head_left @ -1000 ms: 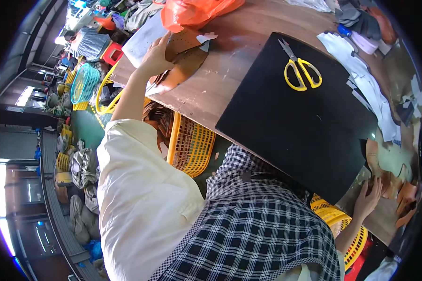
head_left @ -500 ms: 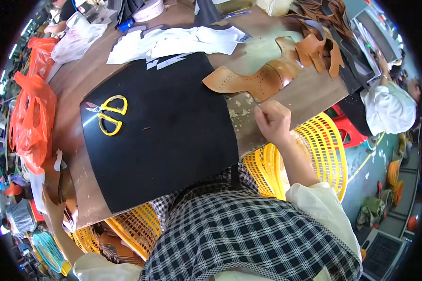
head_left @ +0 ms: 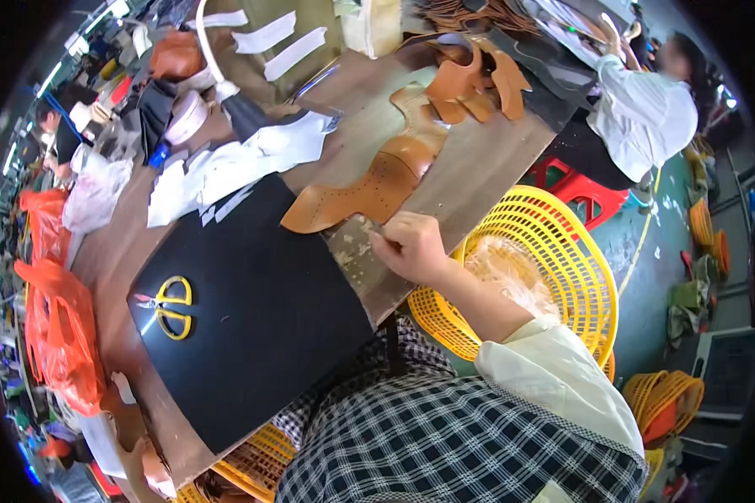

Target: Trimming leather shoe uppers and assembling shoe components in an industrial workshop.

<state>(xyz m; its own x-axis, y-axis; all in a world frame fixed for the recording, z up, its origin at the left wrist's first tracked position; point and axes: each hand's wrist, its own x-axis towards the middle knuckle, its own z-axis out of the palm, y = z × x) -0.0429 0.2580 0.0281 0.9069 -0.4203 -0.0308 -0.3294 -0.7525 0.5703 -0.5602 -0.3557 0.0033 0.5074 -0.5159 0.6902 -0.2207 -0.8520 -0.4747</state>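
Note:
My right hand [head_left: 413,247] is curled into a fist at the table's right edge, just below a long tan leather piece [head_left: 369,186] with rows of punched holes. Nothing shows in its fingers. At the lower left rim of the view is part of my left hand [head_left: 155,466], low by the table's left edge next to brown material; its fingers do not show clearly. Between the hands a large black sheet [head_left: 260,310] covers the near part of the table. Yellow-handled scissors [head_left: 174,308] lie on its left side, blades pointing left.
White pattern pieces [head_left: 235,163] overlap the sheet's far edge. Tan leather parts [head_left: 478,84] are piled at the far right. Orange plastic bags [head_left: 63,335] hang along the left edge. A yellow basket [head_left: 600,277] stands right of the table, near a red stool [head_left: 591,201] and a seated co-worker [head_left: 646,117].
The view has swung to the right, so the tabletop appears turned and shifted left. My right fist stays at the table's right edge, now closer to the tan leather piece.

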